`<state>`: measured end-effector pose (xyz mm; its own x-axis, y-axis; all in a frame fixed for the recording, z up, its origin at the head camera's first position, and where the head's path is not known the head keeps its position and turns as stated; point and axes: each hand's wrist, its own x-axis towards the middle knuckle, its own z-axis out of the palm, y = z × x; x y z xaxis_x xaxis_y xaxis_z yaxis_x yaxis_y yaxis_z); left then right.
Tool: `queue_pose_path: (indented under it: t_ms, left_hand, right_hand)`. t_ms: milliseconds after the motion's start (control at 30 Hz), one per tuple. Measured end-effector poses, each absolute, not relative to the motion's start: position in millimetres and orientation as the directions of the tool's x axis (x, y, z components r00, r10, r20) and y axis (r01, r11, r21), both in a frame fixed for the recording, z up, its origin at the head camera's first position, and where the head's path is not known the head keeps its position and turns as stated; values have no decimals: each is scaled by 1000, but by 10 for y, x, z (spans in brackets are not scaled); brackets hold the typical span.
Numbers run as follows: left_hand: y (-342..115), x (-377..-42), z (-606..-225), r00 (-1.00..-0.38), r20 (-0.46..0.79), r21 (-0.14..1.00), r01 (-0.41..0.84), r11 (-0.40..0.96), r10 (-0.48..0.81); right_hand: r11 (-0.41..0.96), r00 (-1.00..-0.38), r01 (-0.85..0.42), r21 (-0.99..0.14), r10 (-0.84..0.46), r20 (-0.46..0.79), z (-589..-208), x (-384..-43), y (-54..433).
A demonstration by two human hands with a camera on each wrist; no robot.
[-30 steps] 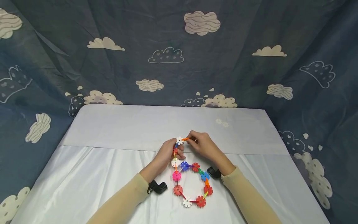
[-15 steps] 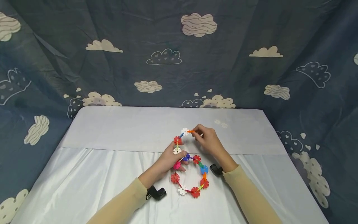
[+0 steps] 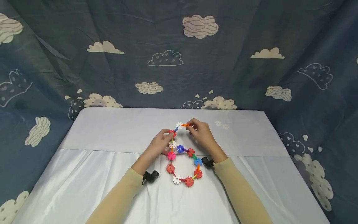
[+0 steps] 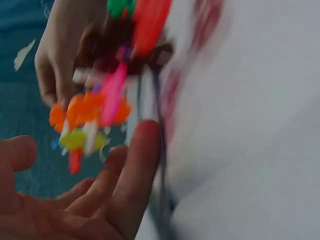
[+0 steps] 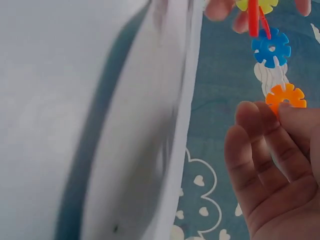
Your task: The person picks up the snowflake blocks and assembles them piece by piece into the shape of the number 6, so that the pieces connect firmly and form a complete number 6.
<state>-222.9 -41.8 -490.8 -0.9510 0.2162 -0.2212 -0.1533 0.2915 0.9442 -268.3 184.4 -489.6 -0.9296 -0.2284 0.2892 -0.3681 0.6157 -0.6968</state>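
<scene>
A chain of colourful notched snowflake discs forms a ring with a tail; a blue disc and a white disc belong to the ring. At the tail's far end, my right hand pinches an orange disc between thumb and fingers. A white disc joins it, and a red disc comes below. My left hand is beside the tail near that red disc. In the left wrist view its thumb and fingers are spread apart, with discs beyond them.
The white-covered table lies below, with a seam across it. A dark cloud-print cloth hangs behind and at both sides. Black wrist cameras sit at the cuffs.
My left hand has shifted its place along the tail, up from the lower discs toward the red one. Hands and ring have moved farther from me. The right hand keeps pinching the orange disc.
</scene>
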Motion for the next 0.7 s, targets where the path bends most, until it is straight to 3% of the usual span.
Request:
queue_pose_path:
  t_ms: [100, 167, 333, 400, 700]
  left_hand:
    - [-425, -2381, -4848, -978, -141, 944, -86, 317, 153]
    - [-396, -2478, -4860, -982, -126, 966, -90, 244, 138]
    - [-313, -2594, -5002, -957, -269, 957, -278, -79, 105]
    - [-299, -2594, -5042, -947, -311, 936, -321, -145, 87]
    - [-298, -2595, -5058, -942, -333, 938, -336, -85, 50]
  right_hand:
    - [613, -926, -376, -695, -221, 305, -4912, -2730, 1836]
    - [615, -924, -382, -690, -227, 309, -4929, -2754, 1823]
    - [623, -929, -371, -689, -248, 276, -4992, -2757, 1782]
    - [621, -928, -372, -690, -257, 269, -5006, -2738, 1777]
    - [613, -902, -429, -663, -334, 274, -5036, -2714, 1773]
